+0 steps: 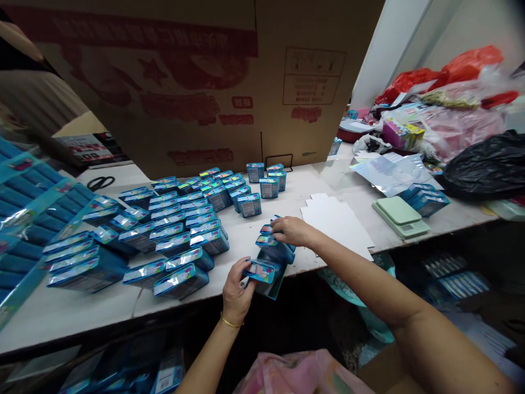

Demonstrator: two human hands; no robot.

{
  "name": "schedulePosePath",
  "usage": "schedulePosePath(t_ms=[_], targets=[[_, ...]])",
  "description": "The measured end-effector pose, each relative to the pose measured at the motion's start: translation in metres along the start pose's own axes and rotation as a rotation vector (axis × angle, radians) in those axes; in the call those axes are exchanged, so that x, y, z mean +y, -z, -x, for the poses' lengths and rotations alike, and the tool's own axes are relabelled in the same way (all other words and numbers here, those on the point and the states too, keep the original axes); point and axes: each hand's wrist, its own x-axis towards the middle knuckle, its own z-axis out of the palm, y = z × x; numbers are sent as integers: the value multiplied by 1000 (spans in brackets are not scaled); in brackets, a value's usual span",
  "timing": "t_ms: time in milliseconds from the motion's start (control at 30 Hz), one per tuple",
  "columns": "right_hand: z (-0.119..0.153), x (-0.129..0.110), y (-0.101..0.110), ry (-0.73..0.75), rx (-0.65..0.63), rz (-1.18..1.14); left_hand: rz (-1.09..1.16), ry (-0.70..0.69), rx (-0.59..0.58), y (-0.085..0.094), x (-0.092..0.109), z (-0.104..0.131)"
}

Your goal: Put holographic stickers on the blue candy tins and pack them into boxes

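Near the table's front edge, my left hand grips a small blue box with a glossy printed top. The box is tilted over a larger blue carton, whose inside is mostly hidden. My right hand is closed at the far end of this group, its fingers on another small blue box. Between the hands stands one more small blue box. To the left, many matching blue boxes stand upright in rows on the white table.
A large cardboard box rises at the back. White card sheets, a green scale and a black plastic bag are on the right. Blue display cartons stand at far left, near black scissors.
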Motion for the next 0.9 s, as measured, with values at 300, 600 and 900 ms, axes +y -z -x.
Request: schedulePosePath(t_ms=[300, 600, 900], targets=[[-18, -61, -5, -65, -162, 249, -140, -98, 4, 6, -5, 3], [-26, -72, -19, -30, -169, 458, -235, -283, 11, 16, 0, 14], [11, -20, -11, -149, 107, 196, -218, -289, -11, 16, 2, 10]])
